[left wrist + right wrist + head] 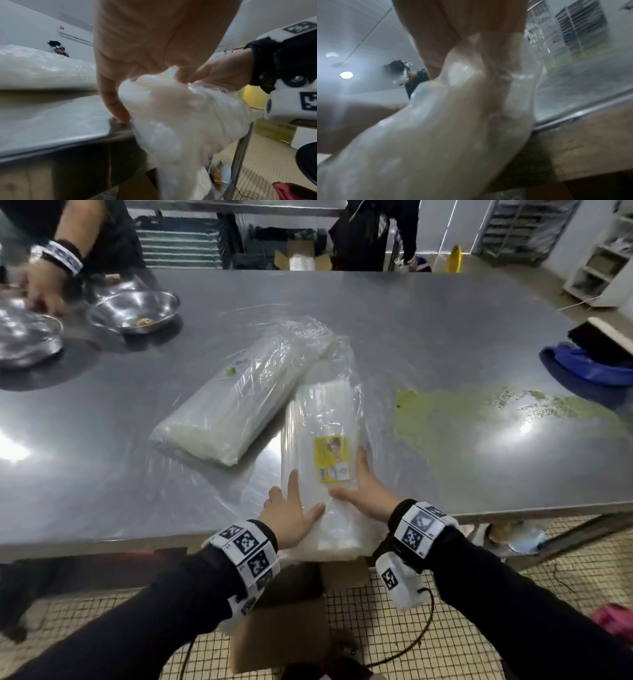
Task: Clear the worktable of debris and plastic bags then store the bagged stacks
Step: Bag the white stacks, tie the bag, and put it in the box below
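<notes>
Stack [322, 419], gripped by left hand [291, 517] and right hand [364, 491], shows yellow label [331, 458] only overhead.

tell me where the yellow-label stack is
Head view, just right of centre: the yellow-label stack overhangs the near table edge, held between left hand and right hand, the other stack on its left.

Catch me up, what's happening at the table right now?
The person's left hand and right hand grip the near end of the yellow-labelled bagged stack, which overhangs the worktable edge above a cardboard box. A second bagged stack lies farther in. Another person's hand is at the metal bowls.
</notes>
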Demonstrator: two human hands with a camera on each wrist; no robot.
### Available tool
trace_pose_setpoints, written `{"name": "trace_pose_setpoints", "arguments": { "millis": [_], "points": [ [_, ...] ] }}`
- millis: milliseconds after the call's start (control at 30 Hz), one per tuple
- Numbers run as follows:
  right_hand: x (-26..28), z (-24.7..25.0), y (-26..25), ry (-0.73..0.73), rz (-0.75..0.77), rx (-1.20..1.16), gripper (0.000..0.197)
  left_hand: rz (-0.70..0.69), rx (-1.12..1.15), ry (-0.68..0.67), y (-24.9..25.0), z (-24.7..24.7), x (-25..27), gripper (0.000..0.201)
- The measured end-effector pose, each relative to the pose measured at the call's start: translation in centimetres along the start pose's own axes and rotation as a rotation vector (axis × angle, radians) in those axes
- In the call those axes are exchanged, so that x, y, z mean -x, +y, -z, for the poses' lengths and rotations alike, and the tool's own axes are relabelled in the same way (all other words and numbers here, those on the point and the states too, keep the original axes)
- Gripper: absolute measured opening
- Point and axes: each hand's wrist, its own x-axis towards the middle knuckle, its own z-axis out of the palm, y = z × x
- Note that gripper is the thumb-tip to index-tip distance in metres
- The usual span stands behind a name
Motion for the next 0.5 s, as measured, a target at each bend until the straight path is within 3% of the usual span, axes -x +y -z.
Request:
{"name": "trace_pose_setpoints", "arguments": {
  "millis": [100,167,300,400,500],
  "points": [
    [0.1,1.5,-0.5,-0.088,-0.107,0.121,0.100,-0.010,0.046,-0.077,-0.5,1.5,-1.0,0.090],
    [-0.8,2.8,-1.3,-0.052,-0.144,0.141,0.096,-0.015,0.058,-0.096,-0.5,2.8,-2.6,0.092],
    [-3.6,3.7,-2.8,0.010,-0.175,-0.076,0.087,0.010,0.127,-0.085,0.4,4.9,-6.7,0.090],
    [-5.8,1.9,-3.0,0.003,-0.144,-0.153,0.088,0.014,0.220,-0.069,1.4,5.4,-8.5,0.105],
    [-6.8,1.0,-2.6,0.058,-0.097,-0.245,0.075,-0.015,0.378,0.044,1.6,4.6,-8.8,0.110]
  ]
}}
